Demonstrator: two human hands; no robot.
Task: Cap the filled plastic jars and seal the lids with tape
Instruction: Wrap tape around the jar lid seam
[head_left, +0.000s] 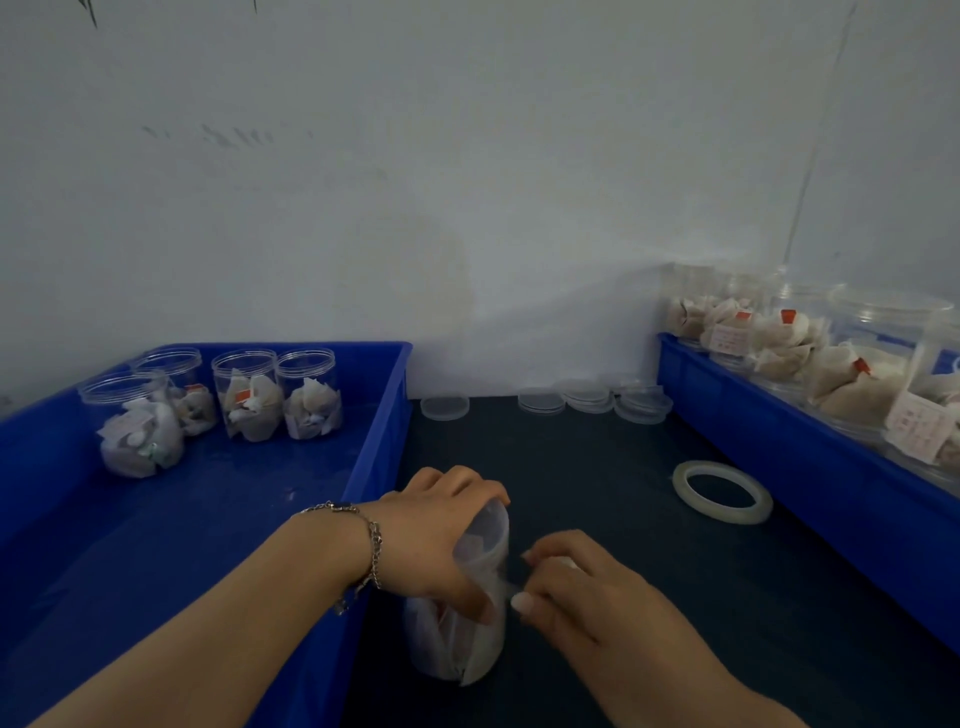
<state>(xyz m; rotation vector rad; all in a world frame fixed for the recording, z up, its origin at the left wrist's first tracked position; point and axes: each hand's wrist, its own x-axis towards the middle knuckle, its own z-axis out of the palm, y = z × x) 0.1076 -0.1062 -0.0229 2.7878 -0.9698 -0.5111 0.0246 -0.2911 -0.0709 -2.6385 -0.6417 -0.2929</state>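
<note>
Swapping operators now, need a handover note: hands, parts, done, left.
Left hand grips the lid end of the jar on the dark mat; right hand fingers pinch a tape strip at its lid seam.
Tape roll lies right of it; spare lids by the wall.
Four open filled jars wait in the left bin; more jars stand in the right bin.
Left: finish this seal, cap and tape the four.
</note>
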